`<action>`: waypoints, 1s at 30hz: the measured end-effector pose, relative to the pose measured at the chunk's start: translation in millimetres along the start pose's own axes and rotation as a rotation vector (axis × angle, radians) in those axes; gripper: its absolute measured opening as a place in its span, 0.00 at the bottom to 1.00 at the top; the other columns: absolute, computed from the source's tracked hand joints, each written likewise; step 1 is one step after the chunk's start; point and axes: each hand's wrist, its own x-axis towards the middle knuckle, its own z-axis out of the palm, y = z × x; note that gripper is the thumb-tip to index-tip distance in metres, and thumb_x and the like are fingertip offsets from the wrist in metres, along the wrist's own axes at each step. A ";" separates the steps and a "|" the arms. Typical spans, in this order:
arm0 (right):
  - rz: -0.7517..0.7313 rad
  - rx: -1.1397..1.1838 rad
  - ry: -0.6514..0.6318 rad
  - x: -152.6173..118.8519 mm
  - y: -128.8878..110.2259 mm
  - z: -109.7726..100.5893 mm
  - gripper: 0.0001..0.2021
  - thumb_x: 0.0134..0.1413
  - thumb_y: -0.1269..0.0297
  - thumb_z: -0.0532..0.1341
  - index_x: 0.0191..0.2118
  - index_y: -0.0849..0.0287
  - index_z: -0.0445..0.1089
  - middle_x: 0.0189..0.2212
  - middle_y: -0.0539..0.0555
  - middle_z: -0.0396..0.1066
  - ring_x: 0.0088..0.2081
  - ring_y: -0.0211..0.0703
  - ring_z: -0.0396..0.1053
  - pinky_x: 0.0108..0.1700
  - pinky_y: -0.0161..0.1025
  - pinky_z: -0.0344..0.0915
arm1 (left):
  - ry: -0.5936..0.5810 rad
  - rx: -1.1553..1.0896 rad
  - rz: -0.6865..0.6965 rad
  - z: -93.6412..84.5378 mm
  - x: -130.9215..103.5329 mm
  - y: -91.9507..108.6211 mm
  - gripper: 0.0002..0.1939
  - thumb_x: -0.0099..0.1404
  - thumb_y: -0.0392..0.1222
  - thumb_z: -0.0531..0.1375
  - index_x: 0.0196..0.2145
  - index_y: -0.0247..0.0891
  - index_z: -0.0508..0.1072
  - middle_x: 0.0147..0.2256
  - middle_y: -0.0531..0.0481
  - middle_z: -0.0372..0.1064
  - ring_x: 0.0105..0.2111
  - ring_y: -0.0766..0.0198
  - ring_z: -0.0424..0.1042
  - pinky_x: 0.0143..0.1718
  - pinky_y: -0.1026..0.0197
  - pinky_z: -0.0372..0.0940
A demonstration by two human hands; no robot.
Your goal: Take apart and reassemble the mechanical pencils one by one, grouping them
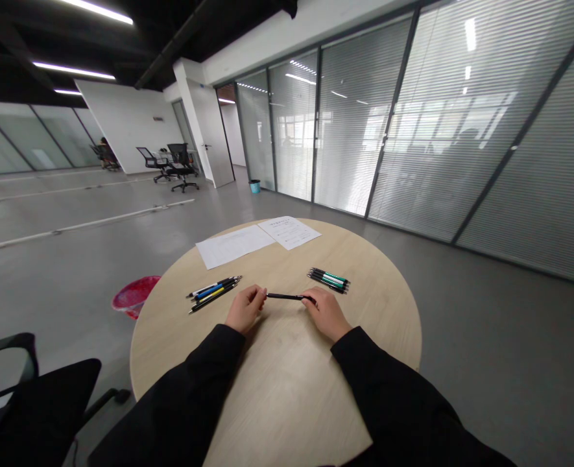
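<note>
Between my two hands a black pen (284, 296) stretches sideways just over the round table (287, 383). My left hand (246, 307) has its fingers closed at the pen's left end. At the other end, the fingers of my right hand (326, 312) are pinched on the pen and cover its tip. Left of my left hand lies a group of several pens (215, 292) with black, blue, yellow and white parts. Beyond my right hand, several green, white and black pens (329, 280) lie side by side.
Two sheets of paper, one blank-looking (235, 245) and one printed (290, 231), lie at the table's far side. A red bin (135, 295) stands on the floor at the left, near a black chair (38, 402). Farther off are a blue bin (254, 187) and glass partitions (349, 117).
</note>
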 end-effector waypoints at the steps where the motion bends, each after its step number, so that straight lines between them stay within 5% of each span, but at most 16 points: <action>1: 0.000 0.000 -0.001 -0.1 -0.2 -0.2 0.07 0.62 0.70 0.59 0.40 0.58 0.76 0.36 0.55 0.75 0.40 0.46 0.71 0.45 0.42 0.65 | 0.003 -0.023 0.000 0.3 0.3 -0.8 0.22 0.65 0.59 0.55 0.25 0.38 0.68 0.20 0.54 0.63 0.21 0.66 0.62 0.24 0.63 0.58; 8: -0.003 -0.005 0.015 0.0 -1.0 -0.8 0.07 0.62 0.70 0.59 0.39 0.58 0.75 0.37 0.55 0.75 0.40 0.46 0.71 0.46 0.42 0.64 | -0.005 -0.209 0.020 1.1 1.9 -6.9 0.18 0.58 0.54 0.63 0.37 0.37 0.72 0.28 0.53 0.68 0.23 0.67 0.67 0.24 0.64 0.62; 17: -0.002 0.005 0.020 -0.1 -0.1 -0.4 0.07 0.62 0.70 0.59 0.39 0.58 0.75 0.37 0.55 0.75 0.41 0.46 0.71 0.46 0.42 0.64 | -0.028 -0.172 0.023 -1.0 0.4 -0.1 0.12 0.59 0.50 0.62 0.32 0.38 0.71 0.25 0.53 0.67 0.23 0.66 0.67 0.25 0.64 0.62; 30: 0.003 0.000 0.017 0.2 1.0 0.2 0.06 0.62 0.70 0.60 0.39 0.57 0.75 0.37 0.54 0.75 0.40 0.45 0.71 0.45 0.42 0.65 | -0.009 -0.082 0.015 1.0 -0.3 0.1 0.17 0.64 0.55 0.57 0.26 0.39 0.67 0.21 0.55 0.63 0.22 0.66 0.63 0.25 0.63 0.58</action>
